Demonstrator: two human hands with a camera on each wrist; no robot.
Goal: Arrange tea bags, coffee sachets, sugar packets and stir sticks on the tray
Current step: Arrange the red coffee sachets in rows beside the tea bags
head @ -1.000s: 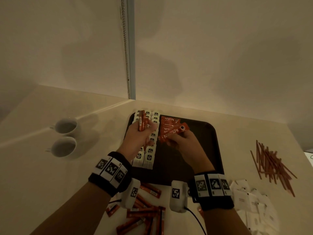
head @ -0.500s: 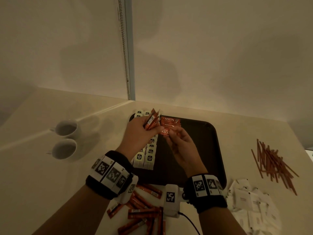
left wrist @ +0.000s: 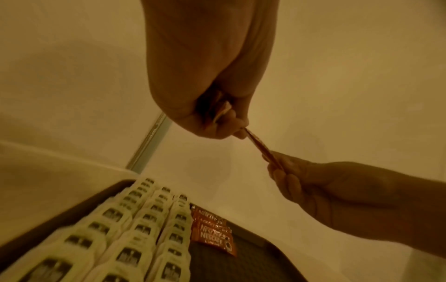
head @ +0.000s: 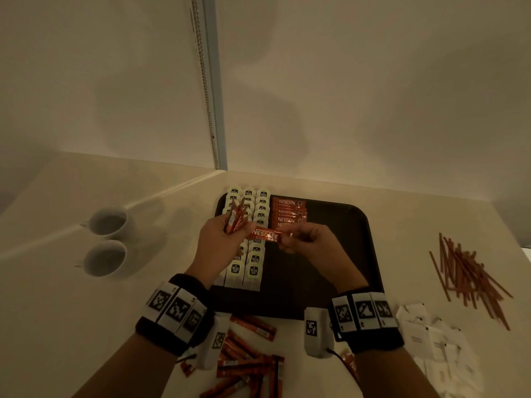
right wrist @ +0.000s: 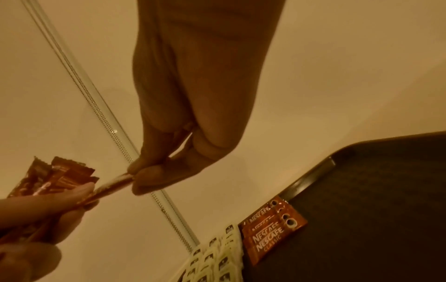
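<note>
A dark tray (head: pixel 356 248) holds three rows of white tea bags (head: pixel 254 271) along its left side and a short stack of red coffee sachets (head: pixel 288 214) at the back. My left hand (head: pixel 221 239) grips a bunch of red sachets (head: pixel 235 218) above the tea bags. One sachet (head: pixel 265 235) spans between both hands: my right hand (head: pixel 304 242) pinches its right end, the left hand (left wrist: pixel 217 122) still holds its other end. In the right wrist view the pinched sachet (right wrist: pixel 113 183) runs toward the bunch (right wrist: pixel 55 175).
Two white cups (head: pixel 106 239) stand left of the tray. Loose red sachets (head: pixel 247 366) lie at the front edge. White sugar packets (head: pixel 431 340) are piled at the front right, with brown stir sticks (head: pixel 468 277) beyond them. Walls close the back.
My right hand has drawn back from the stack on the tray and now pinches a sachet out of the bunch in my left hand. The left hand has lowered slightly.
</note>
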